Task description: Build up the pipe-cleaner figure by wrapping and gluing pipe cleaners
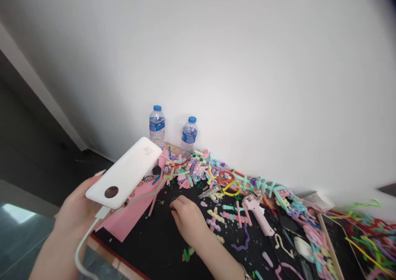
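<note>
In my left hand [78, 203] is a white power bank [123, 175], raised above the table's left end. Its small display is lit, and a white cable [82, 251] is plugged into its lower end. My right hand [188, 218] rests low over the black mat [139, 247] with its fingers curled together; what they hold, if anything, is hidden. Just right of it lie pieces of fuzzy pastel pipe cleaner [215, 218]. Behind it are a pair of snips [210, 190] and yellow-handled scissors [231, 188]. A pink sheet [130, 218] lies beneath the power bank.
Two water bottles [157, 127] with blue caps stand against the white wall [247, 65]. A heap of pipe cleaner pieces [199, 166] lines the back edge. A pink glue gun [260, 216] lies to the right, near a tray [331, 247] and more coloured stems [371, 234].
</note>
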{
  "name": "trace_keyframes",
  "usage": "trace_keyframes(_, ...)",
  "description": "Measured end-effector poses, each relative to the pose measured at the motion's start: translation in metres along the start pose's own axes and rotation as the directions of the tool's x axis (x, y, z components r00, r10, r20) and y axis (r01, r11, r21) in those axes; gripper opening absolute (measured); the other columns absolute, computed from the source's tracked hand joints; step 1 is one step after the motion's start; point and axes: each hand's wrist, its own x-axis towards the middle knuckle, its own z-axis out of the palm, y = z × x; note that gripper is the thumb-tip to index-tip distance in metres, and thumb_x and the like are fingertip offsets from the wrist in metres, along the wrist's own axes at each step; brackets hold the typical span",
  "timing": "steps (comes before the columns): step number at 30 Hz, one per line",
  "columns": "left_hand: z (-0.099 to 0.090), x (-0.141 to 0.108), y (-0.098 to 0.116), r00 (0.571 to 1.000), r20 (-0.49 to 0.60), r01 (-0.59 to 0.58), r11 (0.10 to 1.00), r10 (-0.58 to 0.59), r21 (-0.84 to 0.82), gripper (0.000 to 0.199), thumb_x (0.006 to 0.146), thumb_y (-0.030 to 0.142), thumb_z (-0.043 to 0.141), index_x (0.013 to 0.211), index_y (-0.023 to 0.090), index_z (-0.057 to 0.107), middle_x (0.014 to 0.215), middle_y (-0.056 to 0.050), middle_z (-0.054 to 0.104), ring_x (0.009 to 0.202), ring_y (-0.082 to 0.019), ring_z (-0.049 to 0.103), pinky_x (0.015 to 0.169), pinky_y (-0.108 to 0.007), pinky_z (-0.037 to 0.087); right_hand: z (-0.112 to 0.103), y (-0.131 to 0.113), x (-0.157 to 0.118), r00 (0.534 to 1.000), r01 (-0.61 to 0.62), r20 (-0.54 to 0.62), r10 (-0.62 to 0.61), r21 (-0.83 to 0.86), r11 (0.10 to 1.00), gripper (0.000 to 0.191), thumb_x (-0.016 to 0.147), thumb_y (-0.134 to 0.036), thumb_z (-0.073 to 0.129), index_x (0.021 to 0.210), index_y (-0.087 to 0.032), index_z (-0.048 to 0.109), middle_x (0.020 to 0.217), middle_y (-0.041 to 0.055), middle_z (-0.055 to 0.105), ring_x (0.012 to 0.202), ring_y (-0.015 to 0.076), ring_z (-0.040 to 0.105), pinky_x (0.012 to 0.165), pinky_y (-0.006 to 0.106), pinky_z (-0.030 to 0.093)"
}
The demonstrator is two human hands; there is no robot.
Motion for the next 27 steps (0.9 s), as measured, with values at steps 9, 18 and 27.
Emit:
trace_keyframes(9, 0.019, 0.005, -0.004, 0.914, 0.340, 0.277, 0.953, -0.223, -0.119, 0.031, 0.082, 0.037, 0.042, 0.100, 0.016, 0.057, 0.057, -0.004, 0.067, 0.046, -0.023, 0.063, 0.039, -0.029, 0.047, -0.026, 0.008, -0.002, 0.946, -0.053, -0.200, 0.254, 0.678, 0.733, 0.044, 0.080, -0.017, 0.054, 0.123, -0.022, 0.047, 0.106, 0.0077, 0.060, 0.067, 0.0130, 0.058, 0.055, 0.025, 0.050)
trace_keyframes(18, 0.049, -0.002, -0.012, 0.481, 0.807, 0.235, 0.937, -0.343, 0.259, 0.061, 0.087, 0.059, 0.032, 0.090, 0.011, 0.069, 0.069, -0.013, 0.072, 0.053, -0.020, 0.062, 0.049, -0.026, 0.046, -0.046, 0.016, -0.016, 0.950, -0.082, -0.010, 0.313, 0.956, 0.280, 0.029, 0.086, -0.044, 0.052, 0.103, -0.020, 0.054, 0.068, -0.0009, 0.057, 0.041, 0.0105, 0.050, 0.035, 0.024, 0.044)
trace_keyframes(27, 0.064, -0.005, 0.009, 0.487, 0.825, -0.302, 0.830, -0.288, 0.469, 0.060, 0.082, 0.059, 0.045, 0.123, 0.018, 0.057, 0.100, -0.006, 0.067, 0.087, -0.023, 0.062, 0.071, -0.026, 0.049, -0.038, 0.022, -0.039, 0.910, 0.040, -0.015, 0.414, 0.998, -0.052, 0.031, 0.078, -0.035, 0.069, 0.106, -0.028, 0.057, 0.101, 0.0029, 0.061, 0.080, 0.0190, 0.060, 0.064, 0.031, 0.054)
